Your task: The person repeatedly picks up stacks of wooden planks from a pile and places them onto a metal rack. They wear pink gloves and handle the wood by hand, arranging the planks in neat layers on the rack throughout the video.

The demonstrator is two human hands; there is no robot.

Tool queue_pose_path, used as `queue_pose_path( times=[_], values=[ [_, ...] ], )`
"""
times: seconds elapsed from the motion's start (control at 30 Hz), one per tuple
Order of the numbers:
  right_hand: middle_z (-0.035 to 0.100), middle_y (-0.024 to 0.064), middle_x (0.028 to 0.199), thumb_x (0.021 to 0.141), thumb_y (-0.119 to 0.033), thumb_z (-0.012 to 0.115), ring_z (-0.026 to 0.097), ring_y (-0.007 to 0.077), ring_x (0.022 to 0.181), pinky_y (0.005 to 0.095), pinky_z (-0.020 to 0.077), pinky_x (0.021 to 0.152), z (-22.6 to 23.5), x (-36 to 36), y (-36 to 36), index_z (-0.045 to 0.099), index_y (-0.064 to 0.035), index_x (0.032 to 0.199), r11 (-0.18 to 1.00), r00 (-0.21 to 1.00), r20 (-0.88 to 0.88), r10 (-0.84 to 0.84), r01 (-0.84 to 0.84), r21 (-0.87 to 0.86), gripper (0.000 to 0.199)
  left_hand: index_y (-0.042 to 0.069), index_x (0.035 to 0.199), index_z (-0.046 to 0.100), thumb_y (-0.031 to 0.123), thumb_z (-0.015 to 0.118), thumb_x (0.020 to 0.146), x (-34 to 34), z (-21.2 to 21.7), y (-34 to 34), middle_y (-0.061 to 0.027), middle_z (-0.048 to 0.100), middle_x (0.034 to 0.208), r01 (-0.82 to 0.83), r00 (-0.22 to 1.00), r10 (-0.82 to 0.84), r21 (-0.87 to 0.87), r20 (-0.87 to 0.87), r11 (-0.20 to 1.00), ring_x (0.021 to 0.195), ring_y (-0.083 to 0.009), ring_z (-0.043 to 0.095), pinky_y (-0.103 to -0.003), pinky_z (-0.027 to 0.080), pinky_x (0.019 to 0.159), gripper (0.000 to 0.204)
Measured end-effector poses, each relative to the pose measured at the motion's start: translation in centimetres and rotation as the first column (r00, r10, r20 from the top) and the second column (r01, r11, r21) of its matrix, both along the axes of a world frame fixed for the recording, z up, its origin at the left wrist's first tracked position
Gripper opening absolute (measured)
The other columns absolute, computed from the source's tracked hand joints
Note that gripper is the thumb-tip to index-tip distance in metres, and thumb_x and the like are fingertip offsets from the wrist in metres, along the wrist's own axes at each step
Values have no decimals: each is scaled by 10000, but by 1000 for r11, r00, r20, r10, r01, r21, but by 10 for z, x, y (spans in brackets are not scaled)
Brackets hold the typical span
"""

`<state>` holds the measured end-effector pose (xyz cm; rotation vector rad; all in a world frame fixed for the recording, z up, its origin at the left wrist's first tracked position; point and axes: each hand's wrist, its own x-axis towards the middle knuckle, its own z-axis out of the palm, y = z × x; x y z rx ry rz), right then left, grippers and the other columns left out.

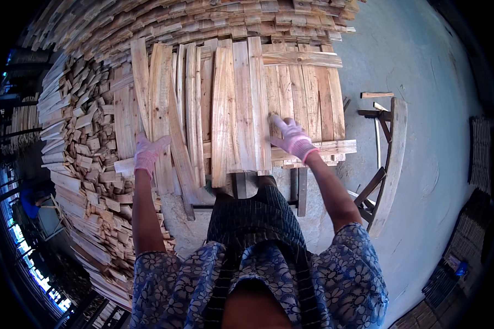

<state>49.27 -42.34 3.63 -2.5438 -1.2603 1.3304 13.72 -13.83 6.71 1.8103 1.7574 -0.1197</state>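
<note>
In front of me, rough wooden planks (233, 109) lie side by side, lengthwise away from me, over a lower layer of boards (313, 104) that shows on the right. My left hand (148, 152), in a pink glove, rests on the planks at the left, thumb apart from the fingers. Beside it a narrow plank (182, 131) lies slanted. My right hand (292, 138), also gloved in pink, has its fingers spread at the right edge of the upper planks. Crosswise beneath that hand runs a slat (335, 147). Another crosswise slat (302, 58) lies at the far right.
Stacked boards (214, 24) rise behind the planks, and a big heap of wood pieces (88, 142) stands on the left. Dark legs (302, 192) of a support show near me. A wooden bench (392, 164) lies on its side on the grey floor (433, 137) at the right.
</note>
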Motion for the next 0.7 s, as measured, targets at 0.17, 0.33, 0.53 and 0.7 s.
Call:
queue_pose_path(
  times=[0.17,0.33,0.53,0.7],
  values=[
    [473,142,1429,881,-313,663,396,391,1386,679,249,1120,-13,81,-164,372,-262,1527,956,839,458,294,-248,-159,710,-32,1385,332,335,789,767,54,-18,-55,-312,462,1383,99,983,-47,292,-178,951,1228,-467,541,-506,440,1056,852],
    [486,114,1336,887,-183,589,436,365,1288,698,257,1044,-100,78,-203,373,-284,1509,963,664,712,228,-263,-62,666,-25,1380,325,300,748,816,63,10,-54,-295,555,1241,23,997,-8,207,-73,978,1091,-404,609,-483,503,953,776],
    [461,159,1429,882,-288,678,419,385,1365,652,303,1110,-47,84,-158,382,-257,1510,926,868,398,299,-164,-339,694,46,1418,327,209,809,810,115,20,-159,-188,674,1071,8,764,170,-273,622,962,901,-289,672,-406,574,775,793],
    [356,285,1546,883,-485,726,340,420,1464,452,302,1203,-52,97,-73,116,-133,1624,763,727,-580,-367,592,260,1022,40,1403,361,268,813,804,229,-46,-240,-205,624,1184,261,704,157,-458,692,850,1004,-332,646,-453,551,844,784]
  ],
)
